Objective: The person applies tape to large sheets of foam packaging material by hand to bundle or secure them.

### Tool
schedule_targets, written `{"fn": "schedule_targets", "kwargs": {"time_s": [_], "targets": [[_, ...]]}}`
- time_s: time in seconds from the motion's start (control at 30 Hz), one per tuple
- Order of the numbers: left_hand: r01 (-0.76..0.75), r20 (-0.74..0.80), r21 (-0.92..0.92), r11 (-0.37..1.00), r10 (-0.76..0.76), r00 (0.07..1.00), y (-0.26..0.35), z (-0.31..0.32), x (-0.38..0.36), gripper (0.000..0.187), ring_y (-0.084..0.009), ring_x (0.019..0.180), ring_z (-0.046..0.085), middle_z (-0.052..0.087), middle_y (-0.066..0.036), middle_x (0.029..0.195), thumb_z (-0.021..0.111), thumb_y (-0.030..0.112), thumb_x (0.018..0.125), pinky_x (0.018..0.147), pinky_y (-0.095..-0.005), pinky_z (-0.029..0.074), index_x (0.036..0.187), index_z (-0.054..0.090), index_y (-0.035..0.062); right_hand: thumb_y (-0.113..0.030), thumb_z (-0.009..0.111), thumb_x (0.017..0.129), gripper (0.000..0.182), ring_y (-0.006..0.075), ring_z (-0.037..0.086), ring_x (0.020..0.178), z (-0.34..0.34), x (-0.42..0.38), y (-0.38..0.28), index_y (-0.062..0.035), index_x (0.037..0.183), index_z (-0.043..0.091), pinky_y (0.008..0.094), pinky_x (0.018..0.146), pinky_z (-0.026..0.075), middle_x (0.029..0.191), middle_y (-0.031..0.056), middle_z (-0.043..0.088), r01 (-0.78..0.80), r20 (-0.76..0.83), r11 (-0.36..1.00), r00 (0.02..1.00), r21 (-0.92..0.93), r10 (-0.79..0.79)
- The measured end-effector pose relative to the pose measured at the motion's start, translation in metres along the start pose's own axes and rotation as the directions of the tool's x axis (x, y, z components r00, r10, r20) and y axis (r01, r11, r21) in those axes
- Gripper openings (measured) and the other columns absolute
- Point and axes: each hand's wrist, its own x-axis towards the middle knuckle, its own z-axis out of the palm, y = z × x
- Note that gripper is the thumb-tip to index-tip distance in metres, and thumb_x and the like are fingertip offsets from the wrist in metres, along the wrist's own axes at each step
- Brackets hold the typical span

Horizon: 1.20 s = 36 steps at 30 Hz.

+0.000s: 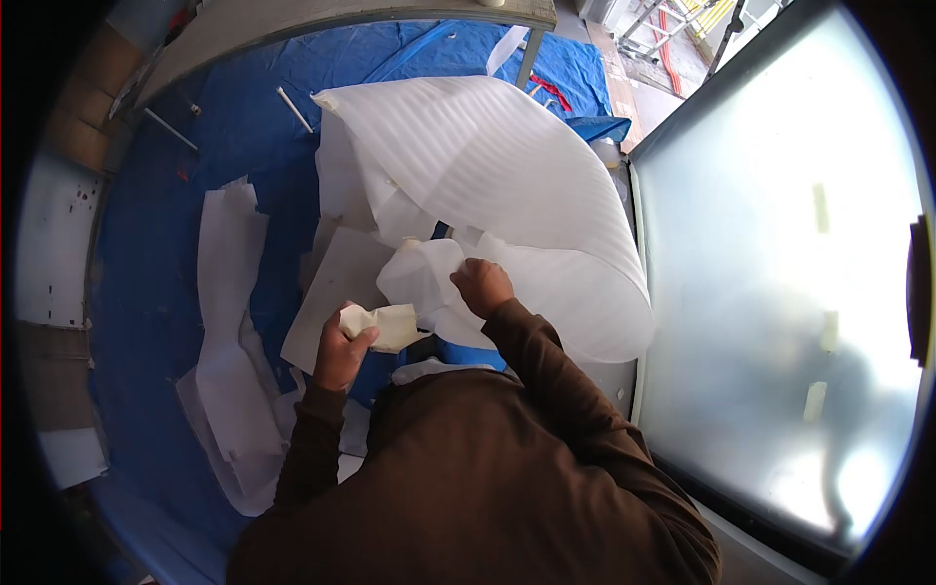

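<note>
My left hand point(344, 349) is closed around a crumpled strip of cream masking tape point(390, 328), which sticks out to the right past the thumb. To its right, my right hand point(484, 287) pinches the edge of a white foam sheet point(429, 278). That piece hangs in loose folds in front of my body. Behind it rises a large curled foam sheet point(487, 146), bent over on itself and faintly ribbed. Another flat foam piece point(331, 283) lies just beyond my left hand. My fingertips on the right are partly hidden.
A blue tarp point(146, 292) covers the floor, with a long foam strip point(229, 302) lying on it at left. A frosted panel point(760, 244) with tape pieces stands close on my right. A table point(341, 29) is at the back, and a white rod point(294, 109) lies near it.
</note>
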Motion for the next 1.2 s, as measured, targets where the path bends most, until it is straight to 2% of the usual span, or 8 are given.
{"fn": "schedule_targets", "kwargs": {"time_s": [0.13, 0.43, 0.87, 0.9, 0.93, 1.07, 1.13, 1.2], "targets": [[-0.029, 0.083, 0.063, 0.998, 0.024, 0.996, -0.005, -0.02, 0.007, 0.014, -0.0086, 0.084, 0.056, 0.06, 0.0, 0.089, 0.069, 0.006, 0.088, 0.078, -0.0276, 0.048, 0.096, 0.059, 0.004, -0.037, 0.064, 0.09, 0.035, 0.0452, 0.066, 0.098, -0.01, 0.005, -0.002, -0.0027, 0.095, 0.069, 0.053, 0.086, 0.052, 0.1, 0.0238, 0.071, -0.149, 0.068, 0.989, 0.987, 0.004, 0.148], [0.134, 0.028, -0.341, 0.93, -0.133, 0.991, -0.005, -0.008, 0.007, 0.033, -0.0266, 0.107, 0.069, 0.064, -0.015, 0.117, 0.066, 0.004, 0.093, 0.085, -0.043, 0.064, 0.122, 0.053, -0.003, -0.032, 0.078, 0.085, 0.06, 0.0407, 0.066, 0.095, -0.028, -0.036, -0.043, -0.0209, 0.14, 0.056, 0.047, 0.082, 0.054, 0.107, 0.0184, 0.065, 0.334, 0.231, 0.936, 0.907, 0.114, -0.352], [-0.187, -0.438, -0.622, 0.761, -0.14, 0.888, -0.042, -0.118, 0.024, 0.024, -0.0281, 0.109, 0.064, 0.063, -0.016, 0.112, 0.062, 0.007, 0.094, 0.098, -0.036, 0.052, 0.113, 0.059, -0.0083, -0.019, 0.063, 0.084, 0.012, 0.0301, 0.066, 0.097, 0.044, -0.061, -0.017, -0.018, 0.079, 0.074, 0.0497, 0.092, 0.04, 0.102, 0.0118, 0.063, 0.21, 0.217, 0.881, 0.968, -0.425, -0.126], [-0.074, -0.391, 0.224, 0.972, 0.159, 0.907, -0.022, -0.146, 0.02, 0.028, -0.0298, 0.11, 0.065, 0.063, -0.019, 0.119, 0.065, 0.011, 0.095, 0.093, -0.0377, 0.054, 0.114, 0.061, -0.0088, -0.018, 0.063, 0.083, 0.012, 0.0301, 0.066, 0.095, 0.049, -0.056, -0.001, -0.0181, 0.079, 0.074, 0.05, 0.092, 0.041, 0.103, 0.0116, 0.063, 0.174, 0.28, 0.887, 0.959, -0.427, -0.053], [0.099, -0.307, 0.896, 0.433, 0.443, 0.842, -0.003, -0.175, 0.015, 0.032, -0.0315, 0.111, 0.066, 0.063, -0.023, 0.126, 0.068, 0.015, 0.095, 0.088, -0.0394, 0.057, 0.115, 0.063, -0.0092, -0.018, 0.063, 0.083, 0.012, 0.0296, 0.067, 0.092, 0.049, -0.057, 0.008, -0.0178, 0.078, 0.074, 0.0503, 0.091, 0.041, 0.103, 0.0113, 0.064, 0.226, 0.323, 0.898, 0.941, -0.378, -0.101], [-0.196, -0.793, 0.222, 0.955, 0.294, 0.535, 0.036, -0.216, 0.034, 0.055, -0.0388, 0.12, 0.062, 0.059, -0.028, 0.135, 0.074, 0.026, 0.093, 0.091, -0.0441, 0.056, 0.135, 0.056, -0.0036, -0.023, 0.063, 0.085, 0.011, 0.0256, 0.067, 0.088, 0.057, -0.043, -0.013, -0.0207, 0.081, 0.074, 0.0492, 0.09, 0.042, 0.102, 0.0086, 0.064, 0.477, 0.234, 0.838, 0.875, -0.266, -0.424], [0.665, -0.776, 0.624, 0.411, 0.427, 0.464, 0.052, -0.198, 0.043, 0.063, -0.0378, 0.127, 0.058, 0.055, -0.025, 0.141, 0.074, 0.031, 0.093, 0.099, -0.045, 0.052, 0.142, 0.05, -0.0015, -0.024, 0.063, 0.087, 0.012, 0.0251, 0.067, 0.089, 0.05, -0.024, -0.036, -0.0222, 0.082, 0.073, 0.0485, 0.09, 0.042, 0.104, 0.0068, 0.065, 0.616, 0.184, 0.692, 0.782, -0.378, -0.596], [0.069, -0.236, 0.92, 0.386, 0.404, 0.884, 0.056, -0.144, 0.059, 0.066, -0.0367, 0.135, 0.049, 0.05, -0.023, 0.147, 0.073, 0.03, 0.093, 0.111, -0.0446, 0.042, 0.145, 0.047, -0.0014, -0.024, 0.061, 0.09, 0.013, 0.0249, 0.067, 0.091, 0.049, -0.016, -0.053, -0.0235, 0.085, 0.073, 0.0477, 0.091, 0.042, 0.105, 0.0037, 0.065, 0.683, 0.062, 0.636, 0.697, -0.36, -0.714]]}}
